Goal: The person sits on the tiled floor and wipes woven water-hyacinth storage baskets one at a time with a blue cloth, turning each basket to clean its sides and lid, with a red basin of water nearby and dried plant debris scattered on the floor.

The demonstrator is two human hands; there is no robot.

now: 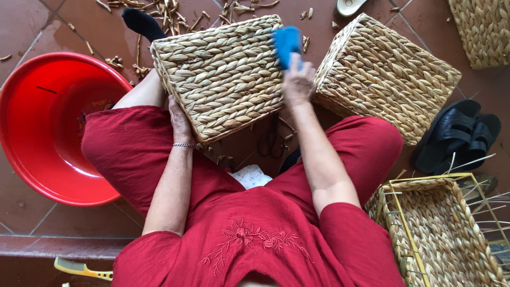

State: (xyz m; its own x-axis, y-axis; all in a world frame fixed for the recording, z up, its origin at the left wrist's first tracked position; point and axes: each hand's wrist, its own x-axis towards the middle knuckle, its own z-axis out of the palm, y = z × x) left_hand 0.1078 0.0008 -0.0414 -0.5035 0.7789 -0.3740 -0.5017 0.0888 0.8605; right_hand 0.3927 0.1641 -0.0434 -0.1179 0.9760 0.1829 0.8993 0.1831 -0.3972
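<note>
Left hand (180, 121) bent at the wrist, fingers hidden — right hand (297, 82) outstretched, fingers curled.

I see a floor (95, 26) of reddish-brown tiles with pale grout lines. At nine o'clock a red plastic basin (32, 138) sits on it. Dry straw scraps (170, 10) lie scattered at twelve o'clock. A woven basket (385, 74) rests on the tiles at two o'clock, another woven basket (486, 29) in the top right corner. Black sandals (459, 135) lie at three o'clock, scissors (271, 142) near the centre, and a half-woven basket on a yellow wire frame (441, 234) at five o'clock.
</note>
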